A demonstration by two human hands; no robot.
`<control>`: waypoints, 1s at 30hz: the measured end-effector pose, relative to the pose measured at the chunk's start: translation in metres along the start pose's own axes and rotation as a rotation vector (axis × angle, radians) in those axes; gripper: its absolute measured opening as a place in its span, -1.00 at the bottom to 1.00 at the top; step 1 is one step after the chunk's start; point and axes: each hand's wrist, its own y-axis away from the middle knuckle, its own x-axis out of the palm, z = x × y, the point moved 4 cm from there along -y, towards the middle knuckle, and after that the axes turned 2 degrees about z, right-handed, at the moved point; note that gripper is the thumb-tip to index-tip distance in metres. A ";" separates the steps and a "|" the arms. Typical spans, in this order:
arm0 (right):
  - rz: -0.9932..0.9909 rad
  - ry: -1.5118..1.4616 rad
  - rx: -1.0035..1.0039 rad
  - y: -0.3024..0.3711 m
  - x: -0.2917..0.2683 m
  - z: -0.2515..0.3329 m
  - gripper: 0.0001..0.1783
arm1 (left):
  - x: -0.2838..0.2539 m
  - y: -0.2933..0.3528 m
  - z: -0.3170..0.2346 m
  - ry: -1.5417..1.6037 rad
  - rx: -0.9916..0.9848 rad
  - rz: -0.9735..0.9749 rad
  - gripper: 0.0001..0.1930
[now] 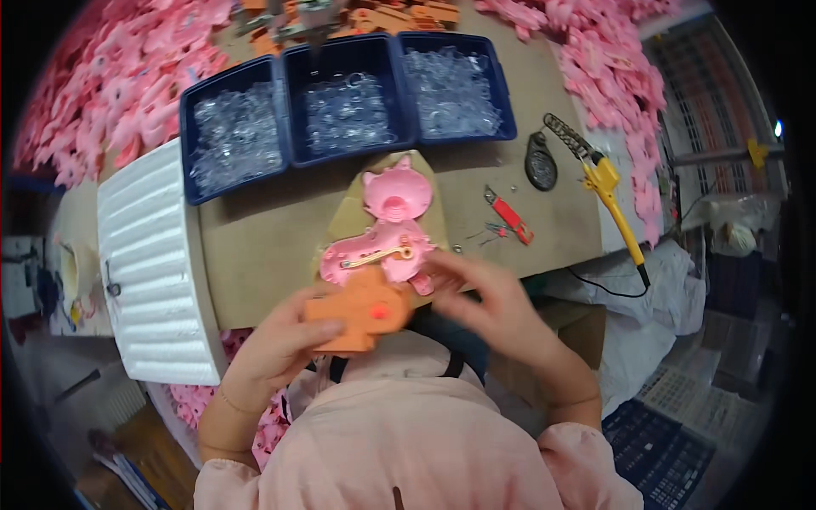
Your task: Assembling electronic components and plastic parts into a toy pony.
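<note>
My left hand (pixel 293 331) is closed round an orange plastic housing (pixel 353 316), blocky, with a round red spot on its face. I hold it just in front of a pink animal-shaped plastic shell. The shell's eared head part (pixel 398 192) and its hollow body part (pixel 367 246) lie on a tan board (pixel 344 214). A thin pale strip with a ring at its end (pixel 378 255) lies in the body part. Beside the shell's right edge is my right hand (pixel 486 302), slightly blurred, its fingers stretched apart. Whether its fingertips touch the shell I cannot tell.
Three joined blue bins (pixel 289 157) hold clear plastic pieces. A red cutter (pixel 514 223), small leaded components and a yellow soldering iron (pixel 614 200) in a coil holder lie to the right. A white ribbed tray (pixel 153 272) stands left. Pink parts pile up (pixel 127 76); orange parts lie behind (pixel 399 17).
</note>
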 end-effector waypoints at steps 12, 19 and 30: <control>-0.627 0.629 0.052 -0.014 -0.080 -0.085 -0.85 | 0.014 -0.011 -0.002 -0.033 0.124 -0.059 -0.49; -0.510 0.719 0.083 -0.041 -0.071 -0.104 -0.89 | 0.019 -0.010 0.001 -0.066 0.138 -0.156 -0.51; -0.541 0.664 0.110 -0.050 -0.077 -0.102 -0.86 | 0.019 -0.018 -0.002 -0.053 0.121 -0.103 -0.53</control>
